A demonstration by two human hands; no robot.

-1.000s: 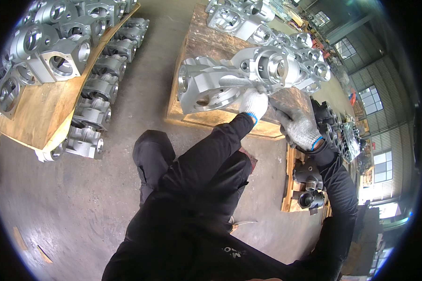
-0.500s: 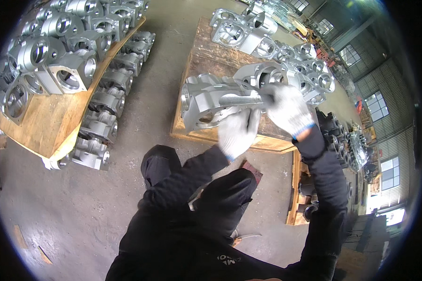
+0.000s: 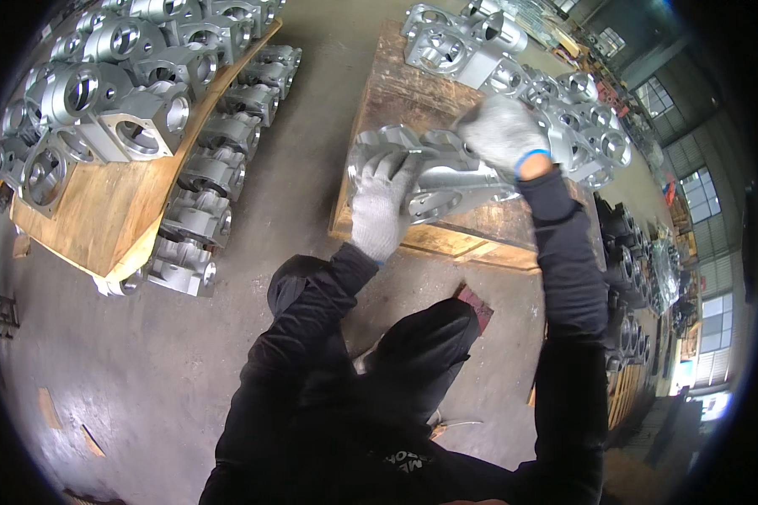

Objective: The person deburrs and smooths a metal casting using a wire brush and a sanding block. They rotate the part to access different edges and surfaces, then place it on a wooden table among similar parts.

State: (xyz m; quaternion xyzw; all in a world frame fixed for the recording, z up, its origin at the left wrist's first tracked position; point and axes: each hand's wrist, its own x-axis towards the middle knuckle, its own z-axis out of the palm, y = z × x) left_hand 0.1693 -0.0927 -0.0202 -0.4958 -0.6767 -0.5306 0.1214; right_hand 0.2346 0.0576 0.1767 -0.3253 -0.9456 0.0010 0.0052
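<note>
A silver-grey metal casting (image 3: 451, 178) with round openings lies at the near edge of a brown wooden table. My left hand (image 3: 381, 206), in a whitish knitted glove, grips its left end, fingers curled over the top. Above the casting's right end is my right hand (image 3: 504, 135), gloved the same way with a blue cuff edge. Motion smears it, but its fingers look curled in. Whatever it may hold is hidden. The wooden table (image 3: 396, 88) shows bare, stained boards behind the casting.
More castings (image 3: 442, 50) stand along the table's far and right sides. At left, a wooden board (image 3: 101, 215) carries many stacked castings, with a row of others (image 3: 206, 168) beside it. Dark parts (image 3: 623, 261) stand at right. A reddish block (image 3: 477, 309) lies by my knee.
My left hand has moved leftward from the casting's near side onto its left end. My right hand has risen away from the casting. The whole view has shifted slightly.
</note>
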